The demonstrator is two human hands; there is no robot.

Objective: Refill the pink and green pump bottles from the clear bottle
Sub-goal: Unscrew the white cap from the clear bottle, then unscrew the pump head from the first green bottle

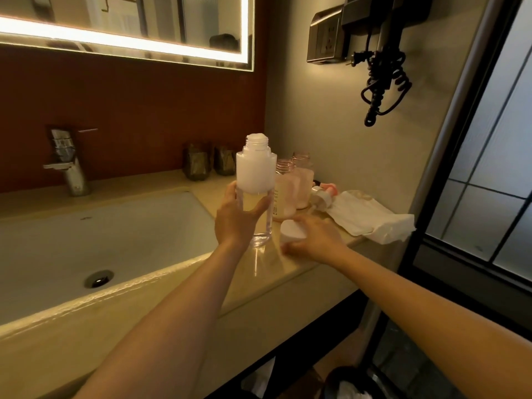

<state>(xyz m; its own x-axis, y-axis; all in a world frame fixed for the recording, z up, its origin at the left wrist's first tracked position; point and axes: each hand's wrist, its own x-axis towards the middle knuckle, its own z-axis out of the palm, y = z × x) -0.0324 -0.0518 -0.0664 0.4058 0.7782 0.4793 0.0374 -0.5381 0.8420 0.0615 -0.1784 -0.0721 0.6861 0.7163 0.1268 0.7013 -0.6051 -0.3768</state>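
Note:
My left hand (pixel 234 218) grips the clear bottle (pixel 256 180) upright on the counter, its neck uncapped and a white band round its upper half. Just to its right, my right hand (pixel 313 236) holds the white round cap (pixel 292 231) low over the counter. Behind the cap stand two open pump bottles without their pumps, one (pixel 285 191) nearer and one (pixel 303 180) farther back, both pinkish in this light. Two removed pump heads (pixel 324 195) lie on a white tissue (pixel 371 216) at the right.
A white sink basin (pixel 86 249) with a drain and a chrome tap (pixel 69 165) fills the left. Two dark tumblers (pixel 208 161) stand at the back wall. A coiled black cord (pixel 383 82) hangs from the wall on the right. The counter edge (pixel 288 277) is close below my hands.

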